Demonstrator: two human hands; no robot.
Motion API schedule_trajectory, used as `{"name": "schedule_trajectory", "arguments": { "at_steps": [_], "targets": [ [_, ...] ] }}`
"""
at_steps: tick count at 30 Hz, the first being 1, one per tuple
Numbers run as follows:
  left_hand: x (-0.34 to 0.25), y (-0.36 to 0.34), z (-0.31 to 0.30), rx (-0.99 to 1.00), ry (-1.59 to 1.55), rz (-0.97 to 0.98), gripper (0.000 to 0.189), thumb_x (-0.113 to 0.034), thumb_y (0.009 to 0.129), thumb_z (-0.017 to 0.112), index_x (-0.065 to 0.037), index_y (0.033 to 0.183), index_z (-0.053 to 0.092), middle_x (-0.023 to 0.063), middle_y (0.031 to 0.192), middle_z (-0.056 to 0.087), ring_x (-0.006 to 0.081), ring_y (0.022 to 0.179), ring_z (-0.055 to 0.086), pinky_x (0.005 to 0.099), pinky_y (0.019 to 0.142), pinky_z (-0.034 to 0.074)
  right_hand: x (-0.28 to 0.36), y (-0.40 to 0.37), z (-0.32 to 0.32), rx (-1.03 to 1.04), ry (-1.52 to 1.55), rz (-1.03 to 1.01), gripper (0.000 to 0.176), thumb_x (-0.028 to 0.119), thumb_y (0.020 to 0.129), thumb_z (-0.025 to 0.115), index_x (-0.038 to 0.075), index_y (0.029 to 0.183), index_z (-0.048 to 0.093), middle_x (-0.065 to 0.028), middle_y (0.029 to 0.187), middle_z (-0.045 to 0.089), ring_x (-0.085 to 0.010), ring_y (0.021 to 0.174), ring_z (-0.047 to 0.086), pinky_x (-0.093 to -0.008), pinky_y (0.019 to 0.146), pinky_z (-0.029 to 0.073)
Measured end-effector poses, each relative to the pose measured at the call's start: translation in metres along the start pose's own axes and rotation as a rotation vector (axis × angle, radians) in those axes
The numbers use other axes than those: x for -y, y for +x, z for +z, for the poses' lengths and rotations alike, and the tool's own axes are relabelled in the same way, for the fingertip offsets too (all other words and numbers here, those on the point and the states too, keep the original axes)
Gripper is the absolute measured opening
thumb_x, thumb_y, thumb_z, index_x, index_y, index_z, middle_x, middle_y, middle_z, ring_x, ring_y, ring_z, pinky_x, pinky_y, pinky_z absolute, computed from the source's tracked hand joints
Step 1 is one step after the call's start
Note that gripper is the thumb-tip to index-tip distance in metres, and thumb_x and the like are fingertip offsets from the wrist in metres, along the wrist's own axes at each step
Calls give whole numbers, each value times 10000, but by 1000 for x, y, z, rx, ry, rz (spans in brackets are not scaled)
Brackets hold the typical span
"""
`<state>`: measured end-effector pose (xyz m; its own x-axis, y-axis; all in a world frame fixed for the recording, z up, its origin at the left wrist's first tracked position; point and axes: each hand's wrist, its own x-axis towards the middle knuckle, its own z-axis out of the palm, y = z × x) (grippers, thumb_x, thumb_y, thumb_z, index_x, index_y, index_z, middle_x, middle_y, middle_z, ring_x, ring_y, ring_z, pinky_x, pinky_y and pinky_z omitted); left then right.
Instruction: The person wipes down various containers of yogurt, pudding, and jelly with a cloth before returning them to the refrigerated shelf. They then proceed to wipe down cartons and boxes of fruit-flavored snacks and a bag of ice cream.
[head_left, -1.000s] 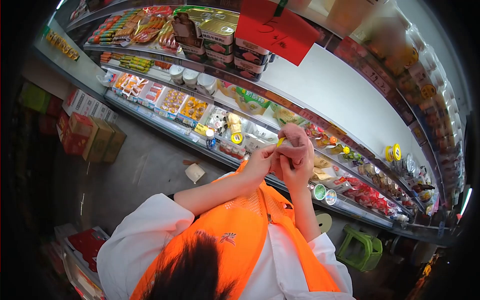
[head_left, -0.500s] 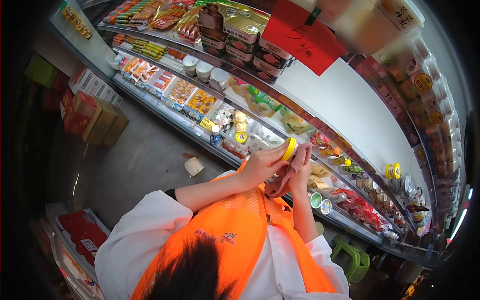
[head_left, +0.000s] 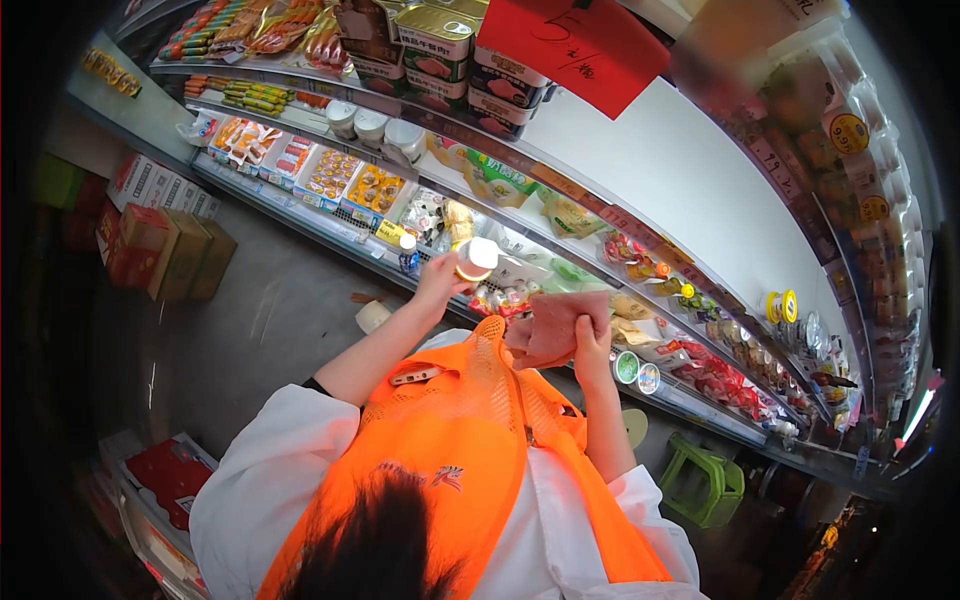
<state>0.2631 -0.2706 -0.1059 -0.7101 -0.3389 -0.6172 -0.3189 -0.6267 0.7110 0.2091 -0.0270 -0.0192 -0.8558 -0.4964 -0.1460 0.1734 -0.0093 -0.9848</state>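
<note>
My left hand is closed around a small jar. A pale, round face of the jar is turned up, and a yellow edge shows near the fingers. On the right, my right hand pinches a pinkish-brown cloth, which hangs partly spread out. The cloth and the jar are apart. Both hands are in front of the lowest shelf, where packaged foods lie behind them. A similar yellow-lidded tub stands on a shelf to the right.
Shelves hold stacked tins, white tubs and bagged foods. A red price card hangs at the top. Cardboard boxes stand on the floor at left; a green stool is at lower right.
My left hand has drawn the jar away from the cloth, to the left and up, and turned it. My right hand has lowered slightly with the cloth, which is now more spread out.
</note>
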Motion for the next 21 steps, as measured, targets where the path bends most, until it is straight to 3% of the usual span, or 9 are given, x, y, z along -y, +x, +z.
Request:
{"name": "schedule_trajectory", "arguments": {
  "at_steps": [1, 3, 4, 6, 11, 14, 16, 19, 21],
  "targets": [
    [11, 23, -18, -35, -137, -72, 341, -227, 973, 369, 19, 1196, 445, 137, 1126, 570, 234, 1033, 589, 352, 888, 494, -7, -7, -11, -60, 153, -19, 535, 430, 873, 567, 49, 1220, 425, -67, 1133, 530, -154, 1055, 506, -306, 923, 397],
    [27, 66, -47, -155, -412, -238, 330, -193, 950, 420, 25, 1197, 439, 161, 1194, 528, 289, 1113, 535, 418, 965, 445, 17, -21, -25, -71, 607, -22, 487, 463, 830, 617, 61, 1088, 520, 0, 991, 527, -127, 994, 496, -292, 866, 416],
    [42, 95, -65, -214, -463, -275, 334, -188, 943, 431, 9, 1213, 430, 155, 1224, 510, 299, 1114, 534, 433, 969, 434, 40, -25, -27, -83, 592, -193, 487, 485, 820, 617, 81, 1074, 518, 6, 986, 512, -141, 999, 496, -311, 871, 420],
    [40, 113, -66, -380, -349, -277, 347, -212, 942, 433, -39, 1243, 420, 149, 1211, 523, 290, 1106, 544, 454, 948, 432, 60, -31, -36, -72, 668, -382, 477, 495, 827, 588, 102, 1085, 509, 5, 1015, 495, -160, 1020, 492, -338, 906, 396],
    [86, 185, -85, -624, 7, -207, 273, -210, 907, 497, -79, 1141, 547, 118, 1100, 587, 277, 945, 616, 455, 801, 500, 72, -48, -74, 103, 1153, -469, 440, 437, 913, 448, 109, 1205, 472, -25, 1188, 483, -184, 1097, 472, -382, 1057, 253],
    [137, 246, -109, -771, 581, -40, 225, -196, 868, 548, -52, 1022, 628, 156, 974, 640, 306, 873, 631, 421, 760, 499, 50, -53, -80, -458, 475, -276, 381, 364, 945, 381, 123, 1231, 452, -24, 1209, 466, -186, 1141, 424, -405, 1097, 182],
    [115, 226, -82, -793, 884, 87, 214, -181, 858, 552, -41, 1003, 624, 190, 911, 641, 350, 863, 619, 425, 750, 488, 42, -47, -75, -575, 270, -204, 400, 340, 947, 356, 105, 1269, 390, -33, 1252, 426, -190, 1181, 385, -395, 1101, 177],
    [128, 248, -80, -784, 854, 190, 235, -135, 854, 534, -37, 1060, 592, 205, 927, 636, 362, 864, 614, 433, 747, 484, 35, -41, -72, -246, 468, -177, 484, 310, 944, 323, 58, 1351, 251, -55, 1350, 335, -198, 1255, 310, -358, 1103, 165],
    [138, 265, -84, -794, 922, 192, 269, -130, 850, 535, -26, 1095, 572, 216, 955, 629, 368, 886, 607, 432, 759, 480, 25, -41, -72, -222, 612, -115, 518, 298, 945, 306, 42, 1382, 199, -67, 1393, 295, -204, 1292, 273, -340, 1104, 157]
  ]
}}
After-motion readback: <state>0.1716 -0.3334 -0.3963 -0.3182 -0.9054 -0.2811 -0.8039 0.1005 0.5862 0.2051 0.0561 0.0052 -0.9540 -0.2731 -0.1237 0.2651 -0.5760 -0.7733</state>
